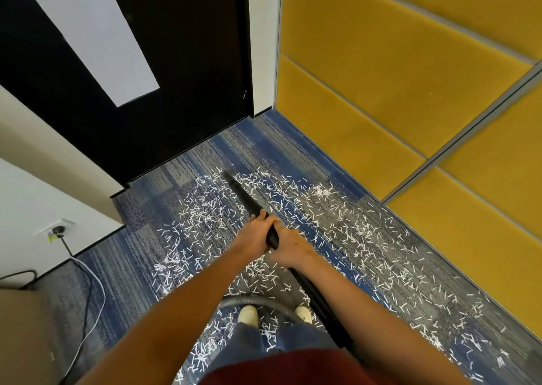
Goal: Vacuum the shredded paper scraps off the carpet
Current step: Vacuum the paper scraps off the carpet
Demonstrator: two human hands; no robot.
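Left hand [254, 235], right hand [294, 251] gripping wand [244, 193], seemingly touching scraps [202, 208]

You've got no readable text, brand or number anywhere in this view. The white panel [88, 32] on the black door [190, 62] looks blank to you, and the vacuum wand [246, 197] carries no legible marking. The yellow tag [52, 239] at the wall outlet [59, 228] is too small to read.

A black door with a pale panel [190, 76] stands at eleven o'clock. Yellow padded wall panels [396, 76] fill two o'clock.
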